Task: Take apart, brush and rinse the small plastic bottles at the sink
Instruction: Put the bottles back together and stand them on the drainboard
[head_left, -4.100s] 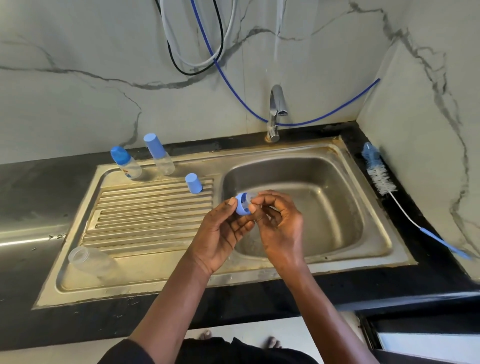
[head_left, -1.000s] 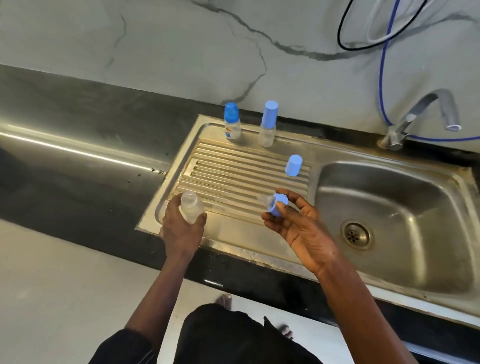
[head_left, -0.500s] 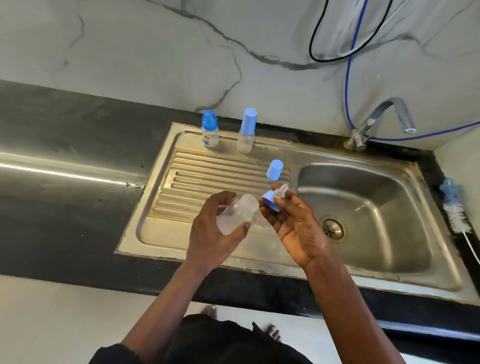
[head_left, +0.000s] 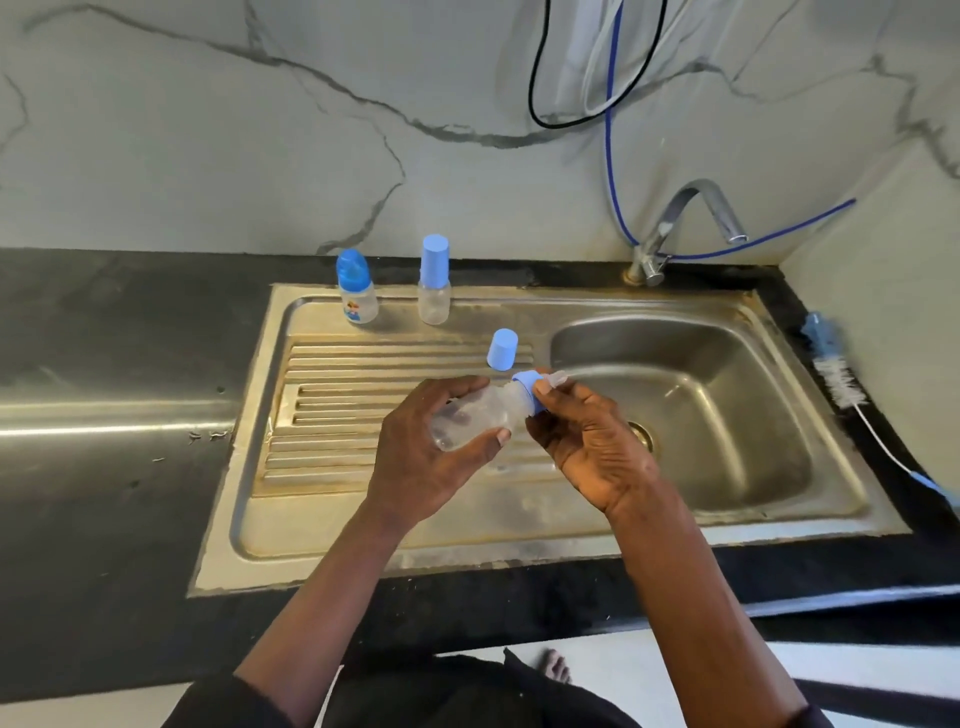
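At the centre of the frame, above the line where the ribbed drainboard (head_left: 332, 415) meets the basin (head_left: 727, 415), the left grip (head_left: 421, 457) is holding a clear bottle (head_left: 478, 415) on its side, fingers and thumb curling round the body. The right grip (head_left: 592, 447) is pinching the blue collar (head_left: 527, 389) at the bottle's neck, with the clear teat (head_left: 558, 378) sticking out past the fingertips. Whether the collar is sitting fully on the thread cannot be told. Just above the hands, a loose blue cap (head_left: 502, 349) is standing on the drainboard. At the upper left of the sink, a printed bottle (head_left: 357, 293) and a plain bottle (head_left: 434, 296) are standing upright, capped, near each other but apart. At the right edge, a bottle brush (head_left: 836, 369) is lying on the dark desk (head_left: 104, 519) beside the basin.
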